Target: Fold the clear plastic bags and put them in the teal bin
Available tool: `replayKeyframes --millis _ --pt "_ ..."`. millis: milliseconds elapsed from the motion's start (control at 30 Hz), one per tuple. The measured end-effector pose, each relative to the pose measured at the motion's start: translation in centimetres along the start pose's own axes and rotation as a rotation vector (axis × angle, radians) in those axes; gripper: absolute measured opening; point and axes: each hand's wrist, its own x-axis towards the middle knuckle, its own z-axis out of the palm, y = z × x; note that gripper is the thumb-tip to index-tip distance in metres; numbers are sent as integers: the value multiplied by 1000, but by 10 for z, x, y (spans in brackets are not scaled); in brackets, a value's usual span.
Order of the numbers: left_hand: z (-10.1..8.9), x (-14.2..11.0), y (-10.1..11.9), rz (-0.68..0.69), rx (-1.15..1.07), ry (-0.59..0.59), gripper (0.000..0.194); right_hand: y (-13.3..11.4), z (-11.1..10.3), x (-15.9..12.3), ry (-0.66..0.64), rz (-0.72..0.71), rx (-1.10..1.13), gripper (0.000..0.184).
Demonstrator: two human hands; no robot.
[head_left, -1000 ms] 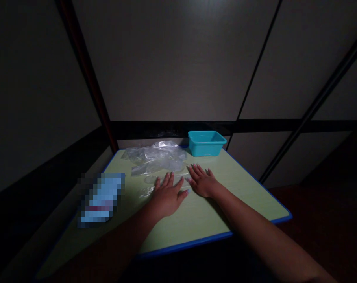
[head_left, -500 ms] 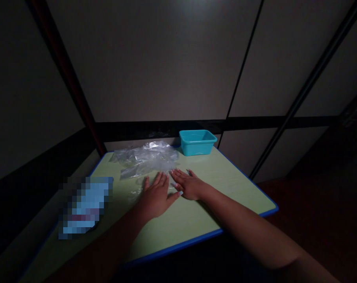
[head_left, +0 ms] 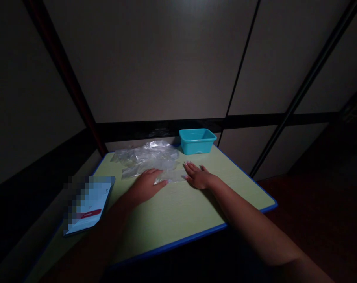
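Head view: the left hand (head_left: 145,184) lies open and palm-down, not gripping, its fingers resting on a flat clear plastic sheet (head_left: 172,176). The right hand (head_left: 198,176) is also open and flat, its fingertips at the sheet's right end. The sheet lies on the green, blue-edged worktop (head_left: 178,208). Crumpled clear plastic (head_left: 145,155) lies just behind it, and a teal plastic tub (head_left: 197,141) stands at the far edge. A pixelated flat item (head_left: 88,205) lies near the left edge.

Plastic bags (head_left: 145,154) left of tub (head_left: 197,142)
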Motion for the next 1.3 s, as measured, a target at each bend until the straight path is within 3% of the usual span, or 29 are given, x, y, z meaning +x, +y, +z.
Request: replayKeyframes --millis 167,300,433,567,767,1000,1300 --pt "-12 3 -14 -60 -97 -4 29 23 -7 4 -65 22 18 74" --pt "-8 1 -17 -99 -163 -138 29 39 -8 7 -85 -15 39 82" --pt "-6 0 -19 -175 -191 -139 32 44 -8 8 -63 -16 68 87" --pt "-6 1 -22 -242 -190 -132 31 42 -7 9 -33 -2 79 88" --pt "-5 5 -23 -134 -172 -91 19 39 -6 11 124 91 62 94" --pt "-7 3 -14 -103 -226 -131 15 19 4 15 241 58 25 62" --pt "-3 4 -15 -92 -217 -101 14 -2 10 20 239 -9 2 62"
